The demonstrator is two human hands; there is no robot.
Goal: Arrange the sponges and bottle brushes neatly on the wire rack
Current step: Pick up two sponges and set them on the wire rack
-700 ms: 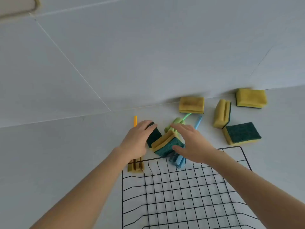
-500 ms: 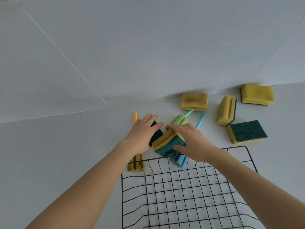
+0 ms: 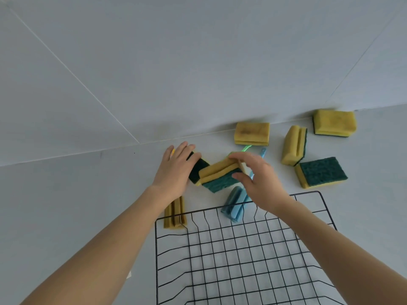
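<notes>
My right hand [image 3: 257, 181] grips a yellow and green sponge [image 3: 220, 175], tilted just above the counter behind the black wire rack [image 3: 242, 256]. My left hand [image 3: 176, 170] is closed over a second sponge with a dark green pad [image 3: 197, 171], touching the first one. A blue bottle brush [image 3: 234, 204] lies across the rack's far rim, partly under my right hand. A yellow bottle brush [image 3: 175, 213] lies at the rack's left corner, its handle hidden by my left arm. A green brush handle [image 3: 246, 148] peeks out behind my right hand.
Several more sponges lie at the back right: one by the wall [image 3: 252, 133], one on its edge [image 3: 294, 145], one green side up [image 3: 321, 172], one far right [image 3: 334, 123]. The white wall [image 3: 198, 62] rises right behind them.
My right hand has lifted and turned its sponge so the yellow grooved side faces up. My left hand stays on the dark sponge. The view has shifted slightly.
</notes>
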